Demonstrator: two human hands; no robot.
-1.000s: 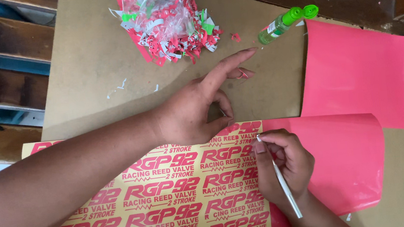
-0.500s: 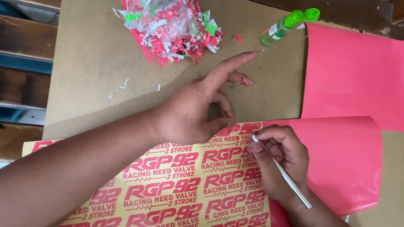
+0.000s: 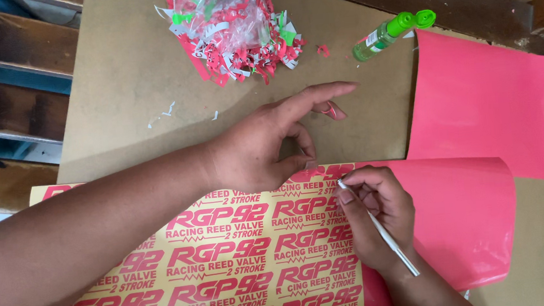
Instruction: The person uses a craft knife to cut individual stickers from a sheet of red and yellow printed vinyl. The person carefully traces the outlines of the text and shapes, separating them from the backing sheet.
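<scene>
A yellow sticker sheet (image 3: 229, 262) with rows of red printed lettering lies on a brown board (image 3: 122, 87). Its right part is still covered in glossy pink film (image 3: 462, 222). My left hand (image 3: 265, 150) reaches across from the left and presses the sheet's top edge with thumb and bent fingers, the index finger stretched out over the board. My right hand (image 3: 376, 219) grips a thin white pointed tool (image 3: 384, 235), whose tip touches the sheet's top edge just beside my left thumb.
A pile of red, white and green film scraps (image 3: 235, 28) lies at the board's far side. A small green-capped bottle (image 3: 386, 34) lies on its side nearby. A separate pink sheet (image 3: 504, 106) rests at right. Wooden planks (image 3: 3, 78) run along the left.
My right hand has tilted the tool and shifted its tip slightly along the top edge. My left hand holds the same spot. The view has drifted a little.
</scene>
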